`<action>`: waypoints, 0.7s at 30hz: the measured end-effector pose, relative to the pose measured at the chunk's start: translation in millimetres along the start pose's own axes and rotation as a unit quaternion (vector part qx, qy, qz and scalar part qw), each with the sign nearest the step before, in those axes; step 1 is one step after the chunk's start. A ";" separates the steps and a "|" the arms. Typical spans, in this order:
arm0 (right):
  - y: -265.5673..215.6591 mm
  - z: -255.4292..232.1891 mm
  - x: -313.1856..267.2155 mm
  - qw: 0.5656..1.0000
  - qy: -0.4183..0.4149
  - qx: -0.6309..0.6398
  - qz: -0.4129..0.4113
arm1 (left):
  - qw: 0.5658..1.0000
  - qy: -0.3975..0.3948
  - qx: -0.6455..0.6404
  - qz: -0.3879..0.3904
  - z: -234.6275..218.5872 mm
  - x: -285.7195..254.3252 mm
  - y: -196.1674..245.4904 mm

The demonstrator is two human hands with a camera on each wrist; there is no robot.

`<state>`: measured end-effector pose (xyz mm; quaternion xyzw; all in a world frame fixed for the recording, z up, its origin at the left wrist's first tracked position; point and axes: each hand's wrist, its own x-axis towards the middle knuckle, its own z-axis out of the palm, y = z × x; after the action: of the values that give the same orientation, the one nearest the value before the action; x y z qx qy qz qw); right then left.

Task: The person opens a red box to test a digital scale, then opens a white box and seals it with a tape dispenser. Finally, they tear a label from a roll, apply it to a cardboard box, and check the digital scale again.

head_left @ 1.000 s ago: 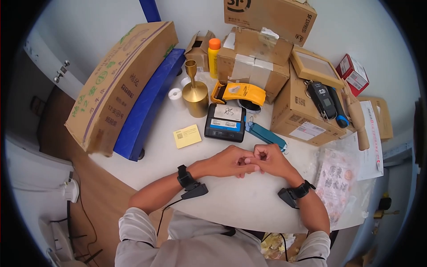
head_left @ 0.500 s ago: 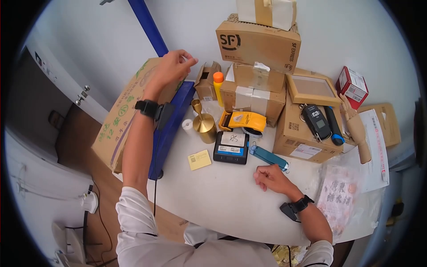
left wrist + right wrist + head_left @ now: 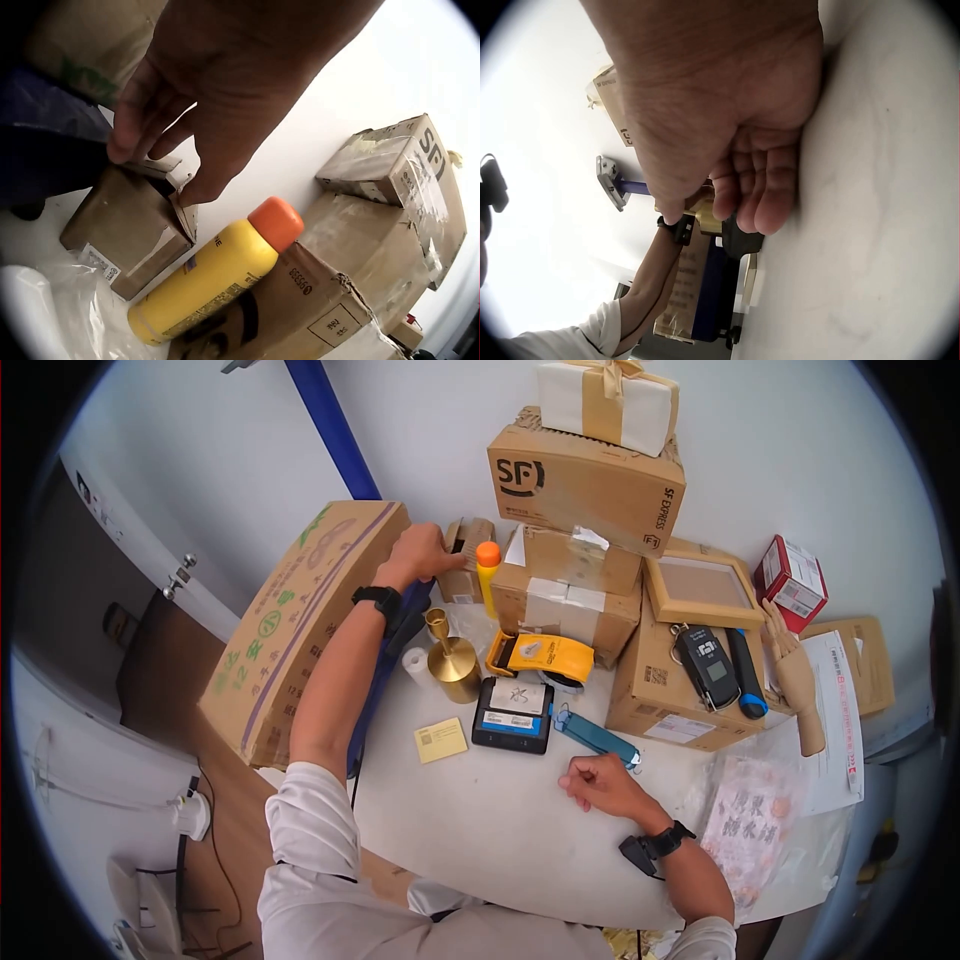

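Observation:
In the head view my left hand (image 3: 418, 554) is at the top of a small open-topped cardboard box (image 3: 462, 586) at the back of the table. The left wrist view shows the thumb on one flap of that box (image 3: 124, 221) and the fingers on the opposite edge, gripping across the opening. Right beside the box stands a yellow spray can with an orange cap (image 3: 206, 281). My right hand (image 3: 606, 784) rests on the table by the teal strap-like item (image 3: 597, 739), fingers loosely curled with nothing in them, as the right wrist view also shows.
A long carton (image 3: 300, 620) on a blue stand is left. A gold candlestick-like piece (image 3: 455, 670), label printer (image 3: 512, 715), yellow notepad (image 3: 441, 741) and yellow tape dispenser (image 3: 545, 657) sit mid-table. Stacked cartons (image 3: 570, 610) are behind; a wooden hand (image 3: 795, 670) is right.
My hands were together over the table, then parted. The left hand reached up past the long carton and came down onto the small box; the right stayed on the table.

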<state>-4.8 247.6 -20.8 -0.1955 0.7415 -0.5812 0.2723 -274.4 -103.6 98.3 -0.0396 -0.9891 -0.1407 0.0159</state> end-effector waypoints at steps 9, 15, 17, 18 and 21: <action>4.1 1.5 0.3 1.000 0.010 0.030 -0.001 | 0.993 0.117 0.025 0.006 11.8 3.2 -8.7; 5.5 -0.8 0.5 1.000 -0.002 0.029 0.011 | 0.967 0.252 0.016 0.023 15.4 17.2 -24.2; 5.2 0.6 0.7 1.000 0.000 0.029 0.007 | 0.969 0.248 0.004 0.019 -1.0 13.1 -21.6; 4.4 1.1 0.6 1.000 -0.004 0.029 0.008 | 0.962 0.271 -0.006 0.027 -10.8 8.4 -17.4; 4.1 0.8 0.2 1.000 -0.004 0.026 0.014 | 0.942 0.330 -0.032 0.044 -42.3 -10.9 -8.5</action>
<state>-4.4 247.9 -24.9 -0.1808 0.7279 -0.5953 0.2883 -263.4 -124.3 136.0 -0.0350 -0.9207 -0.1763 0.3463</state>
